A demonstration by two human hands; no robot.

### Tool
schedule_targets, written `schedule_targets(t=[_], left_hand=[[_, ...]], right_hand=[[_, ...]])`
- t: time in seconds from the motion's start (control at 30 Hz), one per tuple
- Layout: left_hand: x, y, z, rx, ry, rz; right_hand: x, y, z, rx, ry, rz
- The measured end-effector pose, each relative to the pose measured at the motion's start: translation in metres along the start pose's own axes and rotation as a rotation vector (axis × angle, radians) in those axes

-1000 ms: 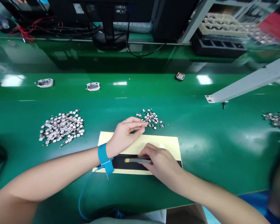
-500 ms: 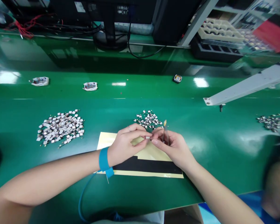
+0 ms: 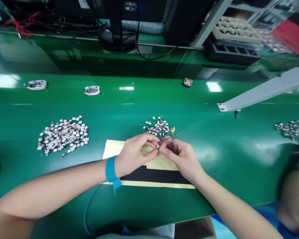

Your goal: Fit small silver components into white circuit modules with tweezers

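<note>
My left hand (image 3: 137,152), with a ring and a blue wrist strap (image 3: 111,170), pinches a small silver rectangular part (image 3: 157,146) between thumb and fingertips. Opposite it, my right hand (image 3: 183,156) is closed, its thumb and forefinger meeting at the same part. Tucked in the right hand is what looks like a pair of grey tweezers (image 3: 173,141), the yellowish end pointing up. Below both hands lies a pale yellow sheet (image 3: 112,148) bearing a black strip (image 3: 156,175). Just beyond the fingers is a small pile of similar silver parts (image 3: 157,126).
A larger pile of silver parts (image 3: 64,134) lies to the left, another pile (image 3: 287,128) far right. Two white open housings (image 3: 92,90) and a small black square device (image 3: 187,82) sit farther back. A white metal bar (image 3: 264,89) juts in. A person's arm (image 3: 295,196) shows at right.
The silver part has turned slightly between my fingertips, and my left fingers are more curled. My right hand and the tweezers have shifted a little left. The view has moved slightly.
</note>
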State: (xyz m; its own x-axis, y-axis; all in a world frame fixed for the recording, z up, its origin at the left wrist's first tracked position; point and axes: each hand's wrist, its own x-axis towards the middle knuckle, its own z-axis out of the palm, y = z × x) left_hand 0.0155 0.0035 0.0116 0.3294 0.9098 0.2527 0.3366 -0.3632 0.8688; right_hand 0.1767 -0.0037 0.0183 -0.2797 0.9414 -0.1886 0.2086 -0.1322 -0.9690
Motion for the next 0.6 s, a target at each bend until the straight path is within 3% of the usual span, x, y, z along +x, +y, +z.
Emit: schedule_targets(t=[0.3, 0.4, 0.53, 0.6], left_hand=[[-0.001, -0.001, 0.001, 0.079, 0.007, 0.117], [-0.001, -0.001, 0.001, 0.114, 0.009, 0.177], [-0.002, -0.001, -0.001, 0.068, 0.009, 0.151], [-0.002, -0.002, 0.0, 0.056, -0.003, 0.165]], right_hand=[[0.001, -0.003, 0.003, -0.005, 0.012, 0.037], [0.005, -0.002, 0.001, 0.105, 0.011, 0.041], [0.009, 0.001, -0.006, 0.324, -0.034, 0.092], [0.009, 0.001, -0.008, 0.316, -0.055, 0.095]])
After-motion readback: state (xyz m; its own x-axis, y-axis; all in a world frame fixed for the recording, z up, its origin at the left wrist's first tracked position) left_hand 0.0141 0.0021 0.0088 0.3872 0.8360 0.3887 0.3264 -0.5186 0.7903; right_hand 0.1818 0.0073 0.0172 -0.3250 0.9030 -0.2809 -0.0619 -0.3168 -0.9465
